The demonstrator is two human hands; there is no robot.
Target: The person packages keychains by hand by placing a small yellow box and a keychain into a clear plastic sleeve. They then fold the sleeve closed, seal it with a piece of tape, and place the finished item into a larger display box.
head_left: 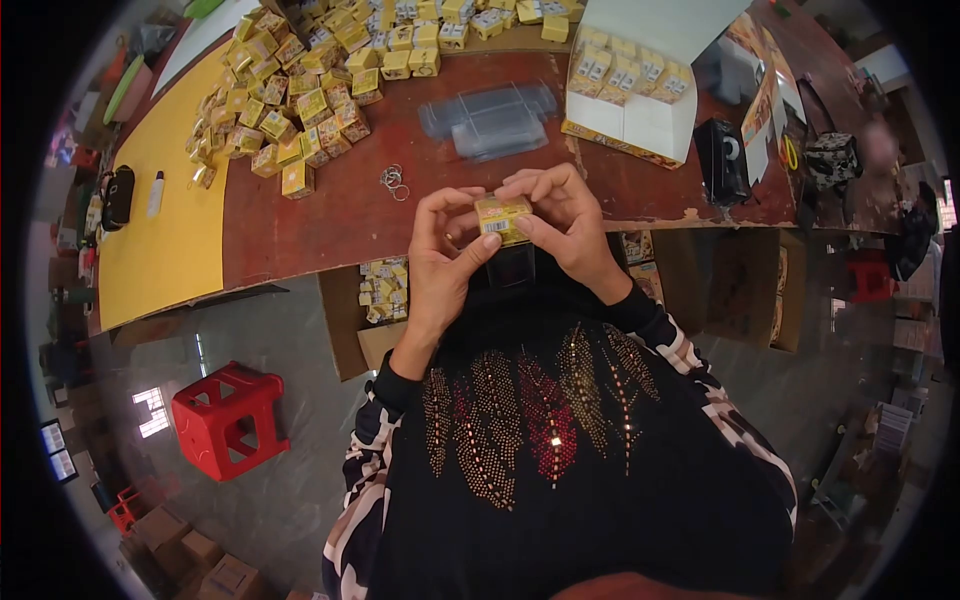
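Observation:
A small yellow printed box with a barcode on its near face is held over the table's front edge. My left hand grips it from the left, thumb on the near face. From the other side my right hand holds it, thumb at the right corner and fingers over the top. Beyond my hands lie flat clear plastic sheets. Several metal key rings rest on the red tabletop left of my hands.
A heap of similar boxes covers the back left. An open display carton with several small boxes stands back right, beside a black container. Cardboard boxes sit under the table; a red stool stands on the floor.

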